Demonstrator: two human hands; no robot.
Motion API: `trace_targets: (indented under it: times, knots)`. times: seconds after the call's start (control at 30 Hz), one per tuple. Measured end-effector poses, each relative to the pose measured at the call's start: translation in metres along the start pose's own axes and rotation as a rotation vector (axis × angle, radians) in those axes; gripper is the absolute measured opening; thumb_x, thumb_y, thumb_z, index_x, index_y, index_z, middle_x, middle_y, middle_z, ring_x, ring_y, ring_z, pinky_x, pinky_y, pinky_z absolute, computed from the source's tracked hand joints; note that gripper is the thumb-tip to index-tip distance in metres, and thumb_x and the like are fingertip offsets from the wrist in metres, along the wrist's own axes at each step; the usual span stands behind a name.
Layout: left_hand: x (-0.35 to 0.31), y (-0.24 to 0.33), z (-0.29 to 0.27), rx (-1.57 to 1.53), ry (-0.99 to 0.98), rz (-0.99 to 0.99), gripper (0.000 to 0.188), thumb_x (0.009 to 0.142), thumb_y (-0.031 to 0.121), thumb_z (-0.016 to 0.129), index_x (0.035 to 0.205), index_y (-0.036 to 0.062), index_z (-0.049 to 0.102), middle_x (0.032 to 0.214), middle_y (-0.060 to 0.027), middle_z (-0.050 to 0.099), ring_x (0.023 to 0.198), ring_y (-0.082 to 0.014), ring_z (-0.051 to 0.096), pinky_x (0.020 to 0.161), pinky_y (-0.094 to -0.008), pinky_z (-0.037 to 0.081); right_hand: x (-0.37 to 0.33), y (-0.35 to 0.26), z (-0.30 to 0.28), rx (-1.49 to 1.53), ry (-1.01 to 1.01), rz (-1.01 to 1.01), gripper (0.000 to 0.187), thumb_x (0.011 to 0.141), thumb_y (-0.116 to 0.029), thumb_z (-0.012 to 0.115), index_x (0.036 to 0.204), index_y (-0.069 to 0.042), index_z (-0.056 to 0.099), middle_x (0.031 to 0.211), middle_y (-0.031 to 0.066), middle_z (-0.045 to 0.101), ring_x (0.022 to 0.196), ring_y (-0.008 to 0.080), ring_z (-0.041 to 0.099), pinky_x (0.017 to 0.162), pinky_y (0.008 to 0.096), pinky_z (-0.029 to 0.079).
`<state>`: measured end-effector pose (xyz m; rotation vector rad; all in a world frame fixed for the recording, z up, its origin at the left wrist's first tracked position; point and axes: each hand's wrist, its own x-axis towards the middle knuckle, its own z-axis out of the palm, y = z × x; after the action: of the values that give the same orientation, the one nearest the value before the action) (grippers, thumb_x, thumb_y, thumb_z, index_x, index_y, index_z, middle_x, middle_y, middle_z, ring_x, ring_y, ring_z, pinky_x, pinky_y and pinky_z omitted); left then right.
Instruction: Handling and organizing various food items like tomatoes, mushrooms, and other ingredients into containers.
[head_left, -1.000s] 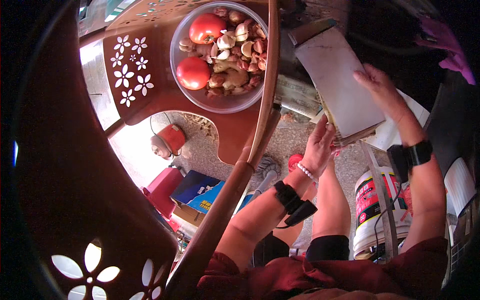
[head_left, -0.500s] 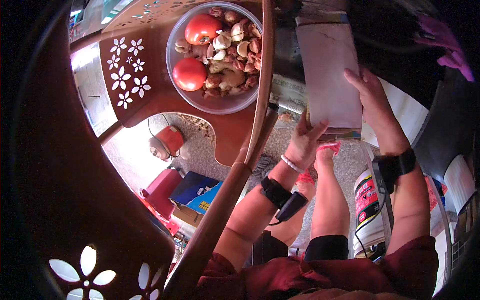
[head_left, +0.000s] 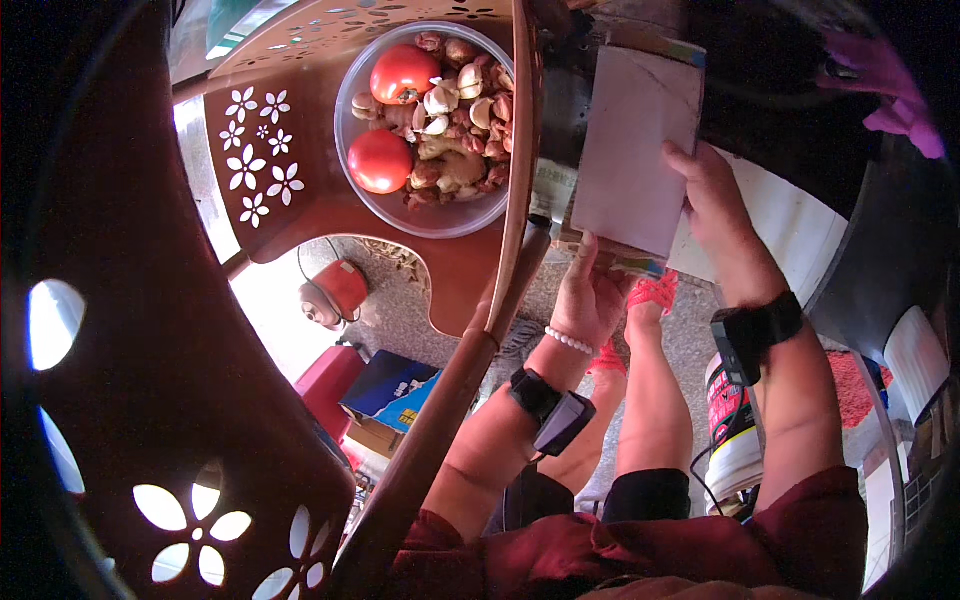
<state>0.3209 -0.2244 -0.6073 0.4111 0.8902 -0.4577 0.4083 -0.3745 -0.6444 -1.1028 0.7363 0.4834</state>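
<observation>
Head view: pale flat stack [head_left: 637, 150], one, held in two hands right of a brown rack [head_left: 470, 265].
Left hand [head_left: 590, 303]: grip clamped on the stack's lower edge, thumb on top; right hand [head_left: 715, 195]: grip clamped on its right edge. Risk, as judged: layers may slip or fan apart should either thumb slacken, their edges looking uneven; a leftward swing could knock the rack's rim and jolt the bowl. Count: layers, several, exact number hidden; bead bracelet [head_left: 568, 340], one; wrist devices [head_left: 565, 425], two; red slippers [head_left: 655, 292], two; bowl [head_left: 440, 224], one; tomatoes [head_left: 380, 162], two; garlic and shallots [head_left: 440, 97], too overlapped to count; bucket [head_left: 735, 458], one.
</observation>
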Motion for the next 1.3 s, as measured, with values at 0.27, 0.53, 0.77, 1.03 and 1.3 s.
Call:
trace_targets:
  times: [0.27, 0.53, 0.77, 1.03, 1.3]
  knots:
    - [0.01, 0.007, 0.006, 0.029, 0.074, 0.067, 0.03, 0.084, 0.018, 0.058, 0.11, 0.005, 0.049, 0.104, -0.0053, 0.057, 0.097, -0.0189, 0.055, 0.084, -0.0334, 0.045, -0.015, -0.022, 0.01, -0.226, -0.032, 0.141, 0.047, 0.077, -0.028, 0.061, 0.114, -0.001, 0.049, 0.104, 0.007, 0.057, 0.092, 0.017, 0.054, 0.075, 0.0303, 0.044]
    - [0.02, 0.0, 0.005, 0.027, 0.117, 0.109, 0.025, 0.084, 0.018, 0.059, 0.106, 0.0072, 0.052, 0.102, -0.0033, 0.058, 0.095, -0.0171, 0.055, 0.085, -0.0305, 0.044, 0.046, -0.054, -0.002, -0.195, 0.326, -0.344, 0.061, 0.059, -0.018, 0.077, 0.11, 0.001, 0.05, 0.097, 0.0135, 0.061, 0.086, 0.0207, 0.059, 0.075, 0.0321, 0.047]
    - [0.033, 0.005, 0.013, 0.012, -0.004, 0.156, 0.033, 0.083, 0.023, 0.06, 0.111, 0.0081, 0.05, 0.106, -0.0032, 0.057, 0.098, -0.018, 0.054, 0.084, -0.0327, 0.044, 0.089, -0.057, 0.004, -0.249, -0.037, -0.168, 0.05, 0.068, -0.011, 0.066, 0.115, -0.01, 0.048, 0.095, 0.0028, 0.059, 0.089, 0.0149, 0.054, 0.077, 0.0312, 0.043]
    - [0.037, 0.003, 0.003, -0.024, -0.048, 0.123, 0.041, 0.082, 0.028, 0.062, 0.115, 0.0079, 0.047, 0.108, -0.0036, 0.056, 0.099, -0.019, 0.054, 0.083, -0.034, 0.046, 0.098, -0.048, 0.003, 0.055, -0.303, -0.166, 0.048, 0.071, -0.003, 0.06, 0.117, -0.01, 0.047, 0.099, 0.0048, 0.059, 0.091, 0.0191, 0.055, 0.079, 0.0325, 0.043]
    - [0.04, -0.008, 0.009, -0.011, -0.013, 0.146, 0.037, 0.086, 0.027, 0.056, 0.116, 0.0072, 0.046, 0.113, -0.0069, 0.055, 0.102, -0.0216, 0.054, 0.084, -0.036, 0.046, 0.125, -0.055, -0.002, -0.236, 0.246, -0.548, 0.065, 0.064, -0.02, 0.075, 0.119, -0.004, 0.044, 0.106, 0.008, 0.057, 0.095, 0.0219, 0.054, 0.08, 0.0365, 0.043]
